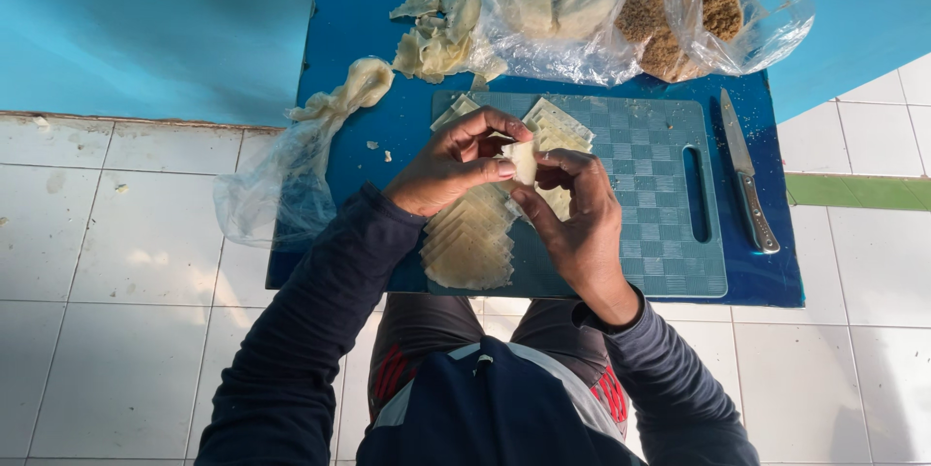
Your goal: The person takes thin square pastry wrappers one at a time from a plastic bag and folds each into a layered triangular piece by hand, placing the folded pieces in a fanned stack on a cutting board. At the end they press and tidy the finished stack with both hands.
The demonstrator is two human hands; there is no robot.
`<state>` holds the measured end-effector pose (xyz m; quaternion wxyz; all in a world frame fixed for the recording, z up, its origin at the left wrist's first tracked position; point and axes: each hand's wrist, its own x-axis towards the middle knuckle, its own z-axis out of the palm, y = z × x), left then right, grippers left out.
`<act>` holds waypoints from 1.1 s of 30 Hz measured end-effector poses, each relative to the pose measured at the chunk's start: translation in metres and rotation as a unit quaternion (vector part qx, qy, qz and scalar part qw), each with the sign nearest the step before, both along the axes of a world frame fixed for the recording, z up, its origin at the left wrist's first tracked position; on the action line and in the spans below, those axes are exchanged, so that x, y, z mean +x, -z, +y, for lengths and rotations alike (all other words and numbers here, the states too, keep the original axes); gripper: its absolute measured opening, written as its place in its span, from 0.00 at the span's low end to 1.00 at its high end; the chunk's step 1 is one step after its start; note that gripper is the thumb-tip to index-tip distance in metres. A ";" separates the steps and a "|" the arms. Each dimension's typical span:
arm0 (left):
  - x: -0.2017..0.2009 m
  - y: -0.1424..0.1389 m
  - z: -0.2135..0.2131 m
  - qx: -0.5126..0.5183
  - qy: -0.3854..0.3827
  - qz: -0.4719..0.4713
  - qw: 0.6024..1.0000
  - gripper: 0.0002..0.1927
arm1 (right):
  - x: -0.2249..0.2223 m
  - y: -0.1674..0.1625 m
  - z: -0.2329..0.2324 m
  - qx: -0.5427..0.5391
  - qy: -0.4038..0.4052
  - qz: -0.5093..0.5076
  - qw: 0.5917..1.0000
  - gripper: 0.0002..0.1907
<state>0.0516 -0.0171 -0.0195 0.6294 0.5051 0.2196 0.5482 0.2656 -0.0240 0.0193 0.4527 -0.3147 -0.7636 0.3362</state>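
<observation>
1. Left hand (448, 163) and right hand (579, 209) pinched together on one pale wrapper (523, 161), raised just above the board (640, 194), likely so the fingers can work its edges.
2. Wrapper stacks (470, 243) fanned on the board's left, directly under the hands, within easy reach.
3. Knife (747, 173) parked right of the board, blade pointing far.
4. Bagged dough (553, 5), bagged crumbs (679, 20) and scraps (432, 34) at the far edge of the blue table (388, 136), out of the way.

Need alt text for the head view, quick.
Both hands, left hand and right hand, pinch a small pale wrapper square above a teal cutting board with stacked wrappers. A knife lies right; bagged fillings behind.
</observation>
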 end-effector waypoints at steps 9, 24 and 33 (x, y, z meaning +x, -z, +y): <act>0.004 0.007 0.004 0.007 -0.014 0.024 1.000 0.15 | 0.009 0.019 0.007 -0.149 -0.060 0.100 0.982 0.13; 0.004 0.010 0.003 0.018 -0.033 0.056 0.998 0.13 | 0.010 0.016 0.009 -0.301 -0.152 0.245 0.909 0.12; 0.008 0.005 0.000 0.096 -0.048 0.099 0.989 0.13 | 0.009 0.023 0.012 -0.266 -0.107 0.218 0.933 0.05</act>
